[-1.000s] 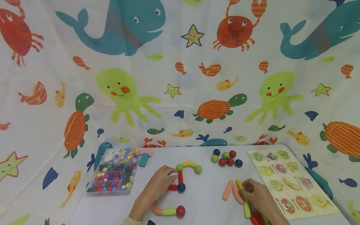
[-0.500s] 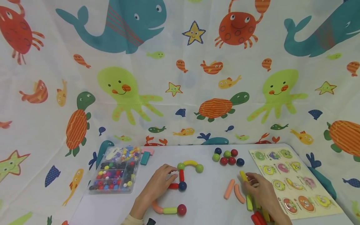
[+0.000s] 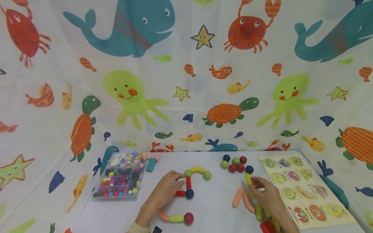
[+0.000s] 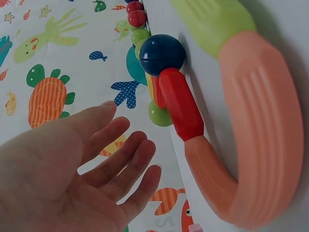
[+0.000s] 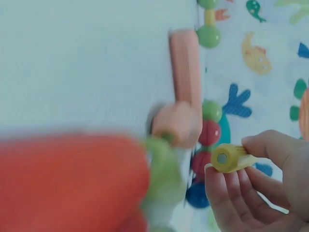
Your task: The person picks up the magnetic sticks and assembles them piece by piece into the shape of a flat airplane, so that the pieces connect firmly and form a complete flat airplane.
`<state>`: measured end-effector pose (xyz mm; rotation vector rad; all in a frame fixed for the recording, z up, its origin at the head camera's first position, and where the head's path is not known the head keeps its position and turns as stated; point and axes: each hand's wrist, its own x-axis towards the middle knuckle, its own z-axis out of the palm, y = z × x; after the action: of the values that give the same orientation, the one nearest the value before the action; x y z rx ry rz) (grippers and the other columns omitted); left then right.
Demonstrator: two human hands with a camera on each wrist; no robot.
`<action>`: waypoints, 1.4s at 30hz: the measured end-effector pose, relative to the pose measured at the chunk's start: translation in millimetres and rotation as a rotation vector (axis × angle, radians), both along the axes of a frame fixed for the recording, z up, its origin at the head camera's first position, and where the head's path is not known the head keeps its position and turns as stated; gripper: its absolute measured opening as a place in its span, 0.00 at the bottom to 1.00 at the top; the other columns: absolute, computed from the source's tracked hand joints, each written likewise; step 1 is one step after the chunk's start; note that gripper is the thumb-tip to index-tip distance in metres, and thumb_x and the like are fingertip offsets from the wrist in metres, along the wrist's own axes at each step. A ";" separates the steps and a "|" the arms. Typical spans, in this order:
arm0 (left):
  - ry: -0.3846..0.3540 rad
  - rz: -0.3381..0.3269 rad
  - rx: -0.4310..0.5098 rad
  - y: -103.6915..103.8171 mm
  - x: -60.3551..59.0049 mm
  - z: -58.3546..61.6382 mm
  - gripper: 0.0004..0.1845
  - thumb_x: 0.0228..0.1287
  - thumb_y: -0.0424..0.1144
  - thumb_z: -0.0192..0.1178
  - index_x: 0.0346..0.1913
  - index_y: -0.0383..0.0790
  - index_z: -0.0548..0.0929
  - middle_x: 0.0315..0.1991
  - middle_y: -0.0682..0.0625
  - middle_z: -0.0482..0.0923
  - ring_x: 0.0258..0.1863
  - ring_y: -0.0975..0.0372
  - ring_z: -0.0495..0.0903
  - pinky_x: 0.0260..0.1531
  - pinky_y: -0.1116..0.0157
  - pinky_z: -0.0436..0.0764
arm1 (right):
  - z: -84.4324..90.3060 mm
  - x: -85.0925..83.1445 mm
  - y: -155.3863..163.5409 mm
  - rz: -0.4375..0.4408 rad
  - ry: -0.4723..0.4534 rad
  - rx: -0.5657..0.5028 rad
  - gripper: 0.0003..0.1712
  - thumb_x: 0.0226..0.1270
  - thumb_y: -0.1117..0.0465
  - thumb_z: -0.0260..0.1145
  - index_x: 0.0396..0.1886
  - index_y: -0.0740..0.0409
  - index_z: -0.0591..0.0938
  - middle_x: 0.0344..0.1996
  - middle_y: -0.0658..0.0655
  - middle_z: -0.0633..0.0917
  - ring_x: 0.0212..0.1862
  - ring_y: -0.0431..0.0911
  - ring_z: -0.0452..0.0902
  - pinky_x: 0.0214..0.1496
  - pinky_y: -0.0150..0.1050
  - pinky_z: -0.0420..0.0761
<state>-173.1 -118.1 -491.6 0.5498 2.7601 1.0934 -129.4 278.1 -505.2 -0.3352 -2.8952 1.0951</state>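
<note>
My right hand [image 3: 269,194] pinches a yellow magnetic rod [image 5: 231,158] between thumb and fingers, its metal-tipped end showing in the right wrist view. Below that hand lie green rods [image 3: 258,212] and red rods [image 3: 267,226], partly covered by it. Two pink rods, one straight [image 3: 237,198] and one curved [image 3: 248,203], are just to its left. My left hand [image 4: 91,169] holds nothing, fingers loosely bent, beside a joined figure of rods and balls. In that figure I see a red rod [image 4: 182,104], a blue ball [image 4: 162,54] and a curved pink rod [image 4: 270,130].
Several loose balls [image 3: 240,167] sit at the back of the table. On the right lies a picture board [image 3: 294,181] of fruits. A divided bead box [image 3: 116,197] stands at the left, with teal [image 3: 150,164] and pink blocks [image 3: 154,157] beside it.
My right hand has drawn the yellow rod away from the rods beneath and shifted it slightly toward the back. My left hand has stayed by the figure.
</note>
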 end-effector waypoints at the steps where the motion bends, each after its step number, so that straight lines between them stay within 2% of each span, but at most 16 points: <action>1: 0.000 0.000 0.004 -0.2 0.1 -0.2 0.18 0.73 0.48 0.61 0.60 0.46 0.82 0.54 0.49 0.80 0.53 0.57 0.79 0.56 0.54 0.82 | 0.3 -0.2 -3.6 -0.001 -0.010 -0.013 0.28 0.68 0.51 0.71 0.63 0.58 0.79 0.49 0.55 0.86 0.49 0.48 0.80 0.44 0.36 0.79; 5: 0.000 0.000 0.012 -0.8 -0.1 -1.4 0.18 0.73 0.47 0.61 0.60 0.45 0.82 0.54 0.48 0.80 0.54 0.56 0.80 0.56 0.53 0.82 | 2.8 -0.8 -20.7 -0.012 -0.061 -0.084 0.30 0.68 0.48 0.70 0.65 0.57 0.79 0.49 0.55 0.85 0.48 0.48 0.78 0.41 0.35 0.78; 8: -0.003 0.002 0.012 -1.1 -0.2 -1.6 0.17 0.73 0.47 0.62 0.60 0.45 0.83 0.54 0.49 0.80 0.53 0.56 0.80 0.56 0.53 0.82 | 3.6 -3.2 -35.0 -0.012 -0.077 -0.109 0.28 0.67 0.49 0.71 0.63 0.55 0.80 0.46 0.53 0.85 0.46 0.46 0.77 0.39 0.33 0.78; 16: 0.014 0.002 -0.002 0.4 0.6 0.2 0.18 0.72 0.46 0.62 0.59 0.43 0.83 0.54 0.48 0.80 0.53 0.56 0.79 0.57 0.53 0.81 | 0.4 -7.9 -71.4 0.055 -0.022 -0.161 0.21 0.64 0.54 0.74 0.55 0.56 0.85 0.39 0.48 0.86 0.41 0.41 0.79 0.39 0.28 0.79; 19: 0.015 0.003 -0.002 0.6 1.0 -0.1 0.18 0.72 0.47 0.62 0.59 0.43 0.83 0.54 0.48 0.80 0.53 0.56 0.80 0.57 0.53 0.81 | -3.2 -8.9 -82.7 0.055 -0.035 -0.189 0.20 0.65 0.54 0.73 0.54 0.56 0.85 0.38 0.49 0.86 0.39 0.41 0.79 0.34 0.31 0.81; 25: 0.019 -0.003 -0.007 -0.1 0.4 -2.5 0.18 0.72 0.47 0.62 0.59 0.43 0.83 0.54 0.48 0.80 0.53 0.56 0.80 0.56 0.52 0.82 | -12.3 -10.9 -100.7 0.065 -0.043 -0.190 0.19 0.64 0.55 0.73 0.53 0.57 0.86 0.36 0.49 0.85 0.37 0.41 0.79 0.31 0.31 0.80; 33: -0.031 0.004 -0.002 1.3 0.5 -5.0 0.18 0.73 0.48 0.62 0.60 0.46 0.83 0.55 0.51 0.79 0.55 0.58 0.79 0.59 0.53 0.81 | -16.3 -16.2 -120.7 0.105 -0.048 -0.168 0.19 0.61 0.56 0.75 0.50 0.59 0.87 0.32 0.48 0.85 0.34 0.40 0.78 0.31 0.30 0.80; 38: -0.032 -0.029 -0.008 3.7 1.8 -7.9 0.18 0.73 0.49 0.61 0.59 0.46 0.83 0.55 0.51 0.79 0.55 0.59 0.77 0.60 0.53 0.79 | -16.8 -19.8 -128.4 0.115 -0.065 -0.163 0.19 0.62 0.57 0.74 0.50 0.61 0.87 0.31 0.49 0.85 0.33 0.40 0.77 0.30 0.31 0.79; 42: -0.029 -0.084 -0.010 5.1 3.6 -10.7 0.18 0.71 0.51 0.62 0.58 0.47 0.84 0.53 0.50 0.79 0.53 0.59 0.77 0.58 0.54 0.80 | -18.2 -23.1 -133.2 0.111 -0.068 -0.175 0.20 0.62 0.57 0.74 0.51 0.62 0.87 0.32 0.49 0.85 0.33 0.41 0.77 0.31 0.31 0.80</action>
<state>-169.5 -113.0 -502.3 0.6368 2.6897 1.0595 -152.5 144.9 -523.4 -0.2219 -2.9148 1.3850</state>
